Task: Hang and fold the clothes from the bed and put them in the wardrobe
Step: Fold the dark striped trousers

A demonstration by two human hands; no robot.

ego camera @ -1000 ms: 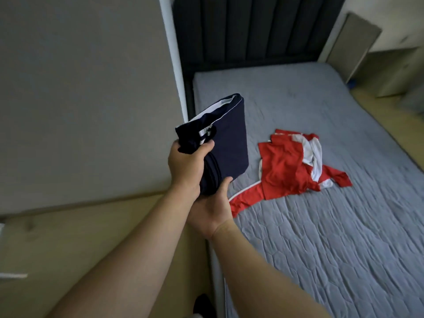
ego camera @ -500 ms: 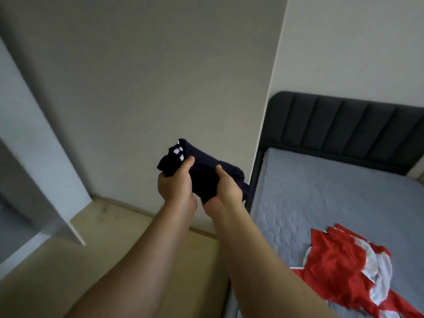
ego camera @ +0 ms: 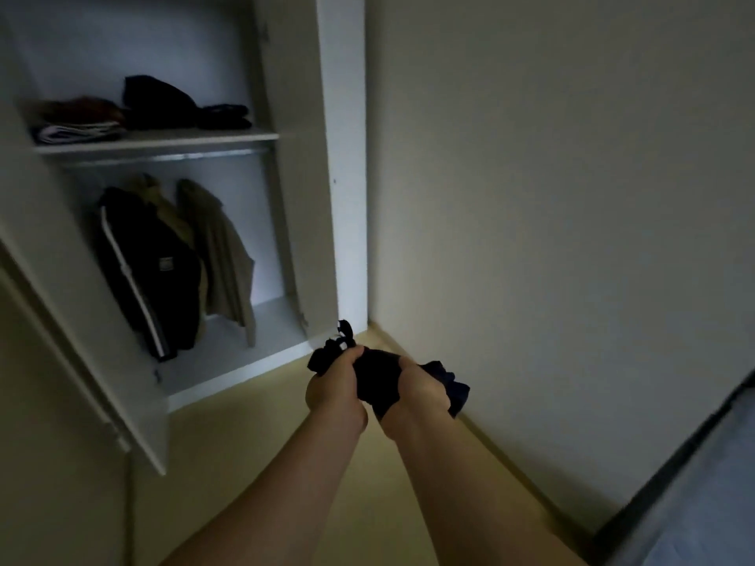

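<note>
Left hand [ego camera: 333, 392] and right hand [ego camera: 421, 392] still clutch the bundled navy garment [ego camera: 378, 375] close together, now before the open wardrobe [ego camera: 347, 157] (bed [ego camera: 694, 516] slid to the right edge).

Most of the fingers of the left hand [ego camera: 333, 392] and the right hand [ego camera: 421, 392] are out of sight behind the bundled navy garment [ego camera: 378, 379]. What kind of garment it is cannot be told. The bed [ego camera: 702, 496] is only a blurred corner, cut by the right and bottom edges. The wardrobe [ego camera: 343, 157] runs off the top and left edges. The folded piles [ego camera: 77, 120] on its shelf [ego camera: 163, 138] are smeared, and the label [ego camera: 164, 264] on the hanging dark jacket [ego camera: 155, 288] is too small to read.
</note>
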